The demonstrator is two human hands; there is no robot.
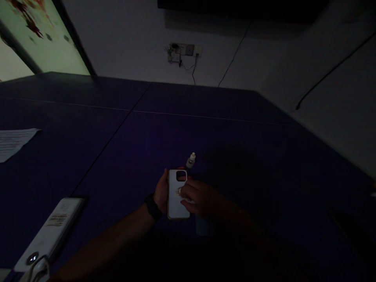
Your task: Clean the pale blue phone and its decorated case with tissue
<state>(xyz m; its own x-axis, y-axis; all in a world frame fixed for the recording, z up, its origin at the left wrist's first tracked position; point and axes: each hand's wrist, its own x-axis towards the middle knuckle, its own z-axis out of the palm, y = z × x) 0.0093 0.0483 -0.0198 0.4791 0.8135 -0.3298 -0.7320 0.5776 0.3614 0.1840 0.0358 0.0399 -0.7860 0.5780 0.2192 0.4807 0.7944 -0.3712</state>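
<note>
A white phone case [174, 201] with a large camera cutout at its top rests in my left hand [161, 192]. That hand's thumb lies along the left edge, and other fingers show behind the case through the cutout. On the case's back, my right hand [202, 197] pinches a small white wad [179, 191], pressed to the surface; its exact kind is unclear in the dim light. Just beyond the case stands a small clear dropper bottle [190, 160] with a white cap. Partly under my right hand lies a dim bluish flat item [205, 227].
A long white device [49, 235] with a round display and a cable lies at lower left on the dark blue floor or tabletop [158, 137]. A printed paper sheet [16, 141] is at far left. Wall sockets [185, 49] with plugs and cords are ahead.
</note>
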